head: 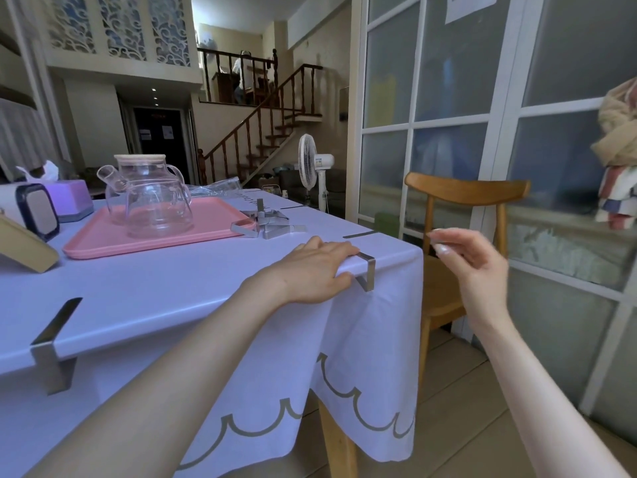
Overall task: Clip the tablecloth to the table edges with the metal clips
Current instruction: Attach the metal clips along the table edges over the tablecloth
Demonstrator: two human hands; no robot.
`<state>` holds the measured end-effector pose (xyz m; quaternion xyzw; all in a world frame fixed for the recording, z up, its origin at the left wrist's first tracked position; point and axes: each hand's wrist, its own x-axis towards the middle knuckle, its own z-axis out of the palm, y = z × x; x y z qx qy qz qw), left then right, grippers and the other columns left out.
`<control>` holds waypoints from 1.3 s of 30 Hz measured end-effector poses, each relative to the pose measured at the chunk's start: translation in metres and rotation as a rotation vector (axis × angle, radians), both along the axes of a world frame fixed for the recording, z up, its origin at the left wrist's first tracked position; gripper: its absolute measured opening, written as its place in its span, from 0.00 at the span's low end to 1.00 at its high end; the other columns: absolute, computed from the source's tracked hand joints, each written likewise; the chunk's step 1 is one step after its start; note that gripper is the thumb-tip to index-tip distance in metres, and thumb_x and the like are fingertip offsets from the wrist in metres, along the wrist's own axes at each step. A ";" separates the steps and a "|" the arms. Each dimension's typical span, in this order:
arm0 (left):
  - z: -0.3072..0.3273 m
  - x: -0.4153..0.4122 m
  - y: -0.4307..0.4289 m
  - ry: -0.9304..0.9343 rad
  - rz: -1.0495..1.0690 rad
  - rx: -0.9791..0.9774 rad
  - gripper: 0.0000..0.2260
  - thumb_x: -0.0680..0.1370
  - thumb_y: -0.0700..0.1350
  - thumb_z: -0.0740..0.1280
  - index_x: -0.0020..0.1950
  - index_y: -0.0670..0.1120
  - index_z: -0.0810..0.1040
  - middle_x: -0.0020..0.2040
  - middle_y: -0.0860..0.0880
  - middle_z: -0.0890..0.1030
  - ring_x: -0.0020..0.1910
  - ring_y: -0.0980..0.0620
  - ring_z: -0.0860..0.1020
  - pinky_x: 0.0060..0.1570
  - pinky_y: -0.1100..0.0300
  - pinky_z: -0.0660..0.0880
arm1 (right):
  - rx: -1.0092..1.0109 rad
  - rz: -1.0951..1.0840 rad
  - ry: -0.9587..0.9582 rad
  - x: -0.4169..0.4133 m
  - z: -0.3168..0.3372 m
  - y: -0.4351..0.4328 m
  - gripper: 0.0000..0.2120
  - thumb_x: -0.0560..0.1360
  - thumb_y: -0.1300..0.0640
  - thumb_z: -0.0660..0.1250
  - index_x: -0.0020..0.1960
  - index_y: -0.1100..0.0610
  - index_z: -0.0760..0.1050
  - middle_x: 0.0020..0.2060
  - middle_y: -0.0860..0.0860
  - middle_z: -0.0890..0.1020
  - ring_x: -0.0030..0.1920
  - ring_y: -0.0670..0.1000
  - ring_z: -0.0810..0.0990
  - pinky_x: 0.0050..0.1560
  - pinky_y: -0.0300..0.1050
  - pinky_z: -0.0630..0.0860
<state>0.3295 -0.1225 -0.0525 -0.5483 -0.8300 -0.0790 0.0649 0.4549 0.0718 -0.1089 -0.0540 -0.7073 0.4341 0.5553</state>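
Head view: two clips (51,343) (367,270) hold tablecloth (362,339) at near edge

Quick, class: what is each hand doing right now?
Left hand: open, pressing the clip onto the table edge.
Right hand: open, holding nothing.
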 end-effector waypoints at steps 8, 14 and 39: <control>0.001 0.006 -0.001 -0.036 0.093 0.021 0.23 0.80 0.50 0.56 0.73 0.44 0.56 0.70 0.44 0.64 0.68 0.48 0.60 0.60 0.58 0.61 | 0.436 0.105 -0.175 -0.039 0.003 -0.032 0.10 0.69 0.64 0.72 0.49 0.54 0.82 0.47 0.44 0.82 0.52 0.41 0.78 0.57 0.37 0.72; 0.001 0.004 -0.001 -0.031 0.065 -0.015 0.22 0.81 0.50 0.55 0.73 0.44 0.56 0.71 0.45 0.61 0.69 0.48 0.60 0.63 0.58 0.60 | 0.446 0.077 -0.130 -0.053 0.000 -0.028 0.06 0.68 0.62 0.70 0.44 0.55 0.82 0.44 0.44 0.81 0.49 0.48 0.77 0.53 0.50 0.73; 0.014 -0.006 -0.130 -0.090 0.324 -0.290 0.38 0.77 0.63 0.51 0.76 0.43 0.39 0.77 0.46 0.39 0.76 0.51 0.40 0.72 0.59 0.40 | 0.704 -0.175 -0.722 -0.100 0.078 -0.098 0.11 0.75 0.44 0.65 0.53 0.48 0.79 0.56 0.48 0.80 0.53 0.51 0.78 0.48 0.46 0.73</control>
